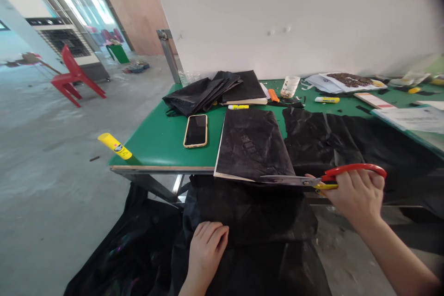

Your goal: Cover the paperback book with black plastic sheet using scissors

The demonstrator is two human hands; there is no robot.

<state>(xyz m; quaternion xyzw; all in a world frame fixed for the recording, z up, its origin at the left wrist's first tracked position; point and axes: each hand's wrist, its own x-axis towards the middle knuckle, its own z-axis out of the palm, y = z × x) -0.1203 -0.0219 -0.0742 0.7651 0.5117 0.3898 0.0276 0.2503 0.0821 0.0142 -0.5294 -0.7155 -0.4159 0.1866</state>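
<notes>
My right hand (357, 194) grips a pair of scissors (312, 181) by its red and yellow handles. The blades point left along the front edge of a black-covered book (255, 145), where the table ends. Below that edge hangs a thin black sheet (249, 210), draped over my lap. My left hand (207, 249) lies on this sheet with its fingers curled in, closed on the material. Another crumpled black sheet (333, 143) spreads over the table to the right of the book.
A phone (195, 131) lies left of the book on the green table (156, 141). A yellow glue stick (116, 146) stands at the left corner. Folded black sheets (201, 95), another book (244, 88) and a plastic cup (290, 87) sit behind, before a white board (301, 32).
</notes>
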